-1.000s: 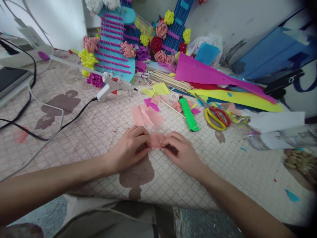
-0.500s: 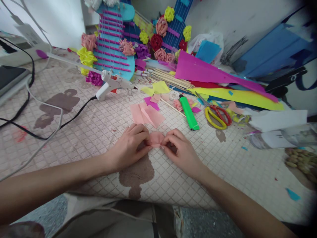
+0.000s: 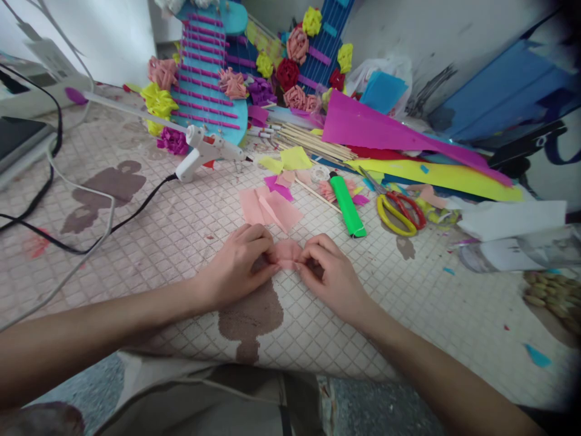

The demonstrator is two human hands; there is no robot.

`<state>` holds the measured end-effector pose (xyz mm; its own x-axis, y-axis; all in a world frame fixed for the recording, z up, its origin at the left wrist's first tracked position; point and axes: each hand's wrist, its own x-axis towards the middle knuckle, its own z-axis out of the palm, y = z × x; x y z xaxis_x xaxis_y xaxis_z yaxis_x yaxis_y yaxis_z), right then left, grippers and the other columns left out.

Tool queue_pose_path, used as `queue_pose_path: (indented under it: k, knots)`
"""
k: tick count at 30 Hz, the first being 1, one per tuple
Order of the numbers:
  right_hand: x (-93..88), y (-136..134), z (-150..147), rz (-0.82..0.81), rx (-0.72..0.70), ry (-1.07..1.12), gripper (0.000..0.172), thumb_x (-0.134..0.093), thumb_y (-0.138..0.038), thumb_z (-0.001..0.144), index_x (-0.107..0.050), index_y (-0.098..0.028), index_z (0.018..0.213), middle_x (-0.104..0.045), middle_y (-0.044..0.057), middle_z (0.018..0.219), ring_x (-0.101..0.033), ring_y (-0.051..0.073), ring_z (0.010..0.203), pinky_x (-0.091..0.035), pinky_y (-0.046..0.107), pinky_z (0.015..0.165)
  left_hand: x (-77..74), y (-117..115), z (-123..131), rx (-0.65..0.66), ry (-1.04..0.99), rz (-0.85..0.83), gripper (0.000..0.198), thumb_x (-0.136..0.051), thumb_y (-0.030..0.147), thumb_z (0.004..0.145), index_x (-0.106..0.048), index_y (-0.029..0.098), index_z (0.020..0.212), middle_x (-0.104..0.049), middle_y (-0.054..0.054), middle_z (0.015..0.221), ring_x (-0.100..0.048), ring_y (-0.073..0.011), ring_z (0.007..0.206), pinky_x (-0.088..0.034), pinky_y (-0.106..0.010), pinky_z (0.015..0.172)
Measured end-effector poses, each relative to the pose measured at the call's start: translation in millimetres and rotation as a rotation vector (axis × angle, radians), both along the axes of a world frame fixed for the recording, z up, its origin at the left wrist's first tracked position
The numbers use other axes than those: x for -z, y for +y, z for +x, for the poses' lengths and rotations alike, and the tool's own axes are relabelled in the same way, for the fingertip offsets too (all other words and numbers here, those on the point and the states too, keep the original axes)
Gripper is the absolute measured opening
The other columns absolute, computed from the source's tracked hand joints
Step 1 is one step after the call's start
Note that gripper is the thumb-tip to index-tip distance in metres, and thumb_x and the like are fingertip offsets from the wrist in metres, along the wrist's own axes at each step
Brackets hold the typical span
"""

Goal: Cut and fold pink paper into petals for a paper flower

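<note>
Between my hands is a small piece of pink crepe paper (image 3: 287,252), held low over the tabletop with a crease along its near side. My left hand (image 3: 242,260) pinches its left end between thumb and fingers. The right end is pinched by my right hand (image 3: 333,275). Just beyond my fingers lie loose pink paper pieces (image 3: 272,208), partly overlapping. A green paper-wrapped stick-like piece (image 3: 347,206) rests to the right of them, beside scissors (image 3: 397,212) with yellow and red handles.
A white glue gun (image 3: 206,154) with a black cord lies at the left. Behind stand a light-blue board (image 3: 211,79) with paper flowers, wooden sticks (image 3: 313,142) and a magenta sheet (image 3: 363,127). A clear bottle (image 3: 517,251) and a heap of nuts (image 3: 551,297) are at the right.
The pink paper's near edge looks slightly more folded, with a clearer crease. Both hands keep their pinch in nearly the same place.
</note>
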<state>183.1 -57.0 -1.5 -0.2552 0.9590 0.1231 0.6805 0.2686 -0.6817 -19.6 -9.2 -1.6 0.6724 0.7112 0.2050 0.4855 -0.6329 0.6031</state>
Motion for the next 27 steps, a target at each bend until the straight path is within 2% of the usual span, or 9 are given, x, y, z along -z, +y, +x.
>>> queue_pose_path:
  k: [7, 27]
  knots:
    - [0.7, 1.1, -0.7, 0.018, 0.010, 0.007, 0.012, -0.054, -0.008, 0.080, -0.051, -0.018, 0.074, -0.049, 0.003, 0.084, -0.052, 0.015, 0.078, -0.042, 0.028, 0.067, 0.8, 0.4, -1.3, 0.015, -0.009, -0.016, 0.006, -0.058, 0.015, 0.084, -0.058, 0.015, 0.078, -0.054, -0.006, 0.089, -0.050, -0.0194, 0.088, -0.044, -0.035, 0.081]
    - [1.1, 1.7, -2.5, 0.018, 0.031, 0.006, 0.014, -0.056, -0.006, 0.078, -0.051, -0.019, 0.075, -0.050, 0.003, 0.085, -0.053, 0.015, 0.078, -0.045, 0.029, 0.068, 0.1, 0.4, 3.9, -0.031, 0.095, 0.058, 0.012, -0.057, 0.020, 0.085, -0.055, 0.015, 0.074, -0.054, -0.006, 0.084, -0.050, -0.0202, 0.084, -0.044, -0.036, 0.077]
